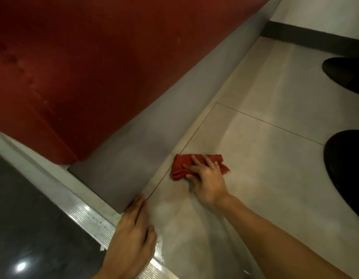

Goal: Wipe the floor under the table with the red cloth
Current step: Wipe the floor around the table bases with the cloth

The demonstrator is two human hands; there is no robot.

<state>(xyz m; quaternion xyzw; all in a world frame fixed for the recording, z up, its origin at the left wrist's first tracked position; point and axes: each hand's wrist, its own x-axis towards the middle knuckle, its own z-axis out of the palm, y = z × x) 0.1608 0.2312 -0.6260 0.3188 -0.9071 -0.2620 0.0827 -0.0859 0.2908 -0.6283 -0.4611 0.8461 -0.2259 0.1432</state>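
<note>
From the head camera, looking down at a pale beige tiled floor (pixel 265 150) crossed by thin dark grout lines, the right hand (pixel 206 178) lies palm down with its fingers spread on a crumpled red cloth (pixel 180 168), pressing it flat against the tile rather than closing around it. The cloth sits on the floor just beside a grout line, near the foot of a grey base panel (pixel 130 137) that runs diagonally across the picture. Above that panel rises a large dark red upholstered seat (pixel 74 57), filling the upper left.

The left hand (pixel 130 238) is flat and open, holding nothing; its fingertips reach the lower corner of the grey panel, and its palm rests where the tile meets a ribbed silver metal strip (pixel 88 216). This strip borders a glossy black floor section (pixel 23 228) at the lower left, which shows bright light reflections. A wet, shiny patch of tile lies just beside the left hand.

The right forearm (pixel 275 228) stretches in from the lower right corner. On the right edge two dark rounded shapes (pixel 347 174) rest on the floor; what they are cannot be told. At the top right a dark skirting band (pixel 315 37) runs along a light wall.
</note>
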